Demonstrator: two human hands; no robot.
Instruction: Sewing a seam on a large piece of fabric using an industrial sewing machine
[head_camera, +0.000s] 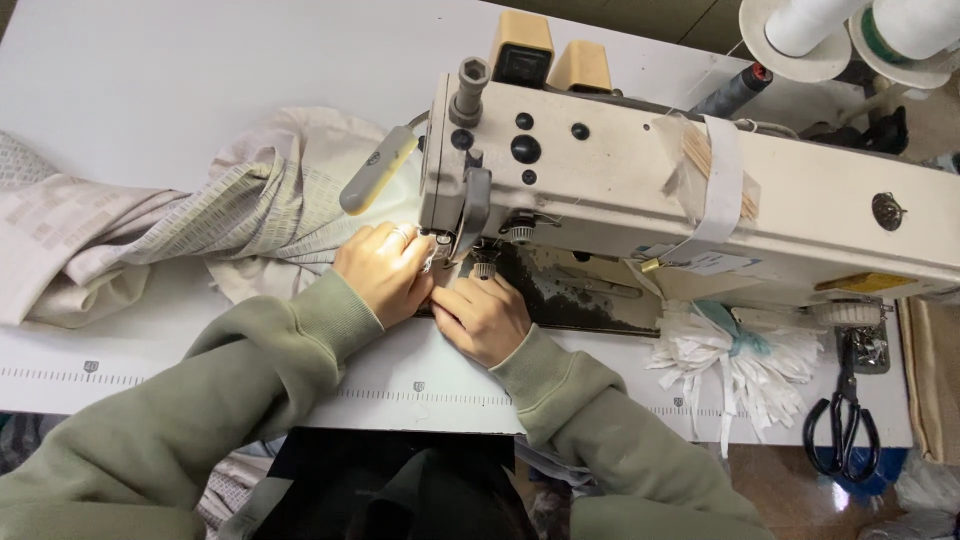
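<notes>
Head view: we are pressing left hand (383, 272) and right hand (484, 318) together at needle area of sewing machine (640, 190), near front edge of tabletop (130, 90). Both hands are curling narrow, fingertips pinching small piece of work under presser foot; what exactly they are pinching, we cannot tell. Patterned fabric (240, 215) is bunching behind left hand, trailing toward left edge. Black scissors (845, 425) are hanging at right front corner, beside tuft of white strips (735, 365). Thread cones (850, 30) are standing at far right corner.
</notes>
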